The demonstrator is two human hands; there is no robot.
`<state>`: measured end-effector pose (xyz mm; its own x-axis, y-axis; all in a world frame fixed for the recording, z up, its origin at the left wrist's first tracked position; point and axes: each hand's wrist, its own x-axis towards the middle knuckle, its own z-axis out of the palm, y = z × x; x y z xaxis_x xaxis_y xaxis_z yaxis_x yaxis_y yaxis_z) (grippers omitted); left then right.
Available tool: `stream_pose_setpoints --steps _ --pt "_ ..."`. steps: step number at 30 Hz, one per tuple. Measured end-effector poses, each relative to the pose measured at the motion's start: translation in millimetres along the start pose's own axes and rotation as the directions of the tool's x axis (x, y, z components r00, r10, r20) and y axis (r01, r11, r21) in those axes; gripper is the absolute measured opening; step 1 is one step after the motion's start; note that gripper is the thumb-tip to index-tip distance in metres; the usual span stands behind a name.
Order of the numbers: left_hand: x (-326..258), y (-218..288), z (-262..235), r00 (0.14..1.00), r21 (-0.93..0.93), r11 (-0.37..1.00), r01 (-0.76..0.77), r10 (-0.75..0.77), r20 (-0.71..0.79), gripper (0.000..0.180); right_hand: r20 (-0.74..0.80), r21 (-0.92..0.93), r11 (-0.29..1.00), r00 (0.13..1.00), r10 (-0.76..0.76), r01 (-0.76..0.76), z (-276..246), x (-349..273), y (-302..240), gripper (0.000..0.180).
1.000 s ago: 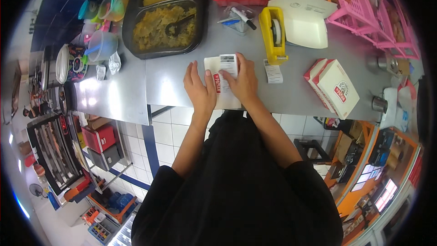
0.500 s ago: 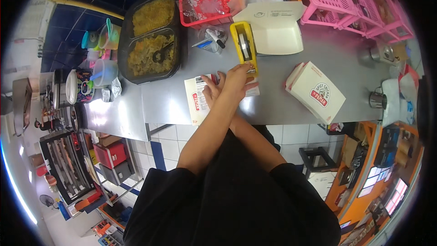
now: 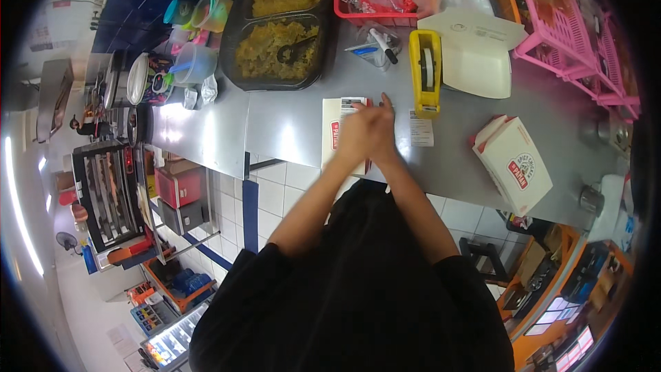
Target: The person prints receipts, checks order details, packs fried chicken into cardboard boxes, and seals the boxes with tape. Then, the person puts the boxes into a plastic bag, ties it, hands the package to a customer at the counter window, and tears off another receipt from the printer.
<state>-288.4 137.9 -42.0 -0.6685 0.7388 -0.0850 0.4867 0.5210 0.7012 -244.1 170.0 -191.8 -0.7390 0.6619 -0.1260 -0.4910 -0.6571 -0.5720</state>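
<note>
- Closed flat carton of off-white & red cardboard (image 3: 330,116) lies on the brushed grey metal counter (image 3: 282,107), near its front edge, partly under the person's hands.
- Its label: red rounded block w/ white lettering, running up the side; partly hidden by the L hand (image 3: 357,132).
- White printed paper slip (image 3: 352,102) on top of that carton, dark band at its upper end; rest covered by hands, print too small to read.
- L hand blurred, over the carton's R part, meeting the R hand (image 3: 384,136); can't tell if its fingers pinch anything.
- R hand at the carton's R edge, one finger pointing out toward the counter's far side; grip of the others can't be told.
- 2nd white printed slip (image 3: 421,132) on the counter, just below the yellow plastic tape dispenser (image 3: 416,72); fine dark lines, illegible.
- Closed off-white carton w/ red sides (image 3: 527,151) to the R: red label w/ white lettering + dark round emblem, both clear.
- Open off-white carton (image 3: 475,62) beside dispenser; faint small print on raised lid.
- Vs 0.5 s ago: L arm was crossed over the R, L hand at dispenser's near end; now it's back over the carton & arms are uncrossed. Slip by dispenser, part-covered then, now shows whole.
- Vs 1 s ago: hands lay apart on carton & slip; now together. View has shifted a bit too.
</note>
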Motion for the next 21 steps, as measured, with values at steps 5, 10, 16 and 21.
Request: stream_pose_setpoints --steps 5,10,16,21 --pt "39 -66 -68 0.983 -0.158 0.978 0.139 -0.117 0.141 0.055 0.278 -0.925 0.250 0.958 -0.063 0.285 21 -4 -35 0.061" --pt "37 -114 -72 0.945 0.250 0.924 0.290 -0.318 0.078 0.077 0.265 -0.932 0.241 0.963 -0.053 0.270 26 -2 -40 0.066" --pt "20 -37 -80 0.944 0.319 0.899 0.301 -0.329 0.037 0.070 0.219 -0.948 0.206 0.967 -0.129 0.242 11 -2 -34 0.064" --pt "28 34 44 0.936 -0.509 0.786 0.351 -0.281 0.211 0.039 0.290 -0.928 0.190 0.942 -0.167 0.319 28 -12 -26 0.045"
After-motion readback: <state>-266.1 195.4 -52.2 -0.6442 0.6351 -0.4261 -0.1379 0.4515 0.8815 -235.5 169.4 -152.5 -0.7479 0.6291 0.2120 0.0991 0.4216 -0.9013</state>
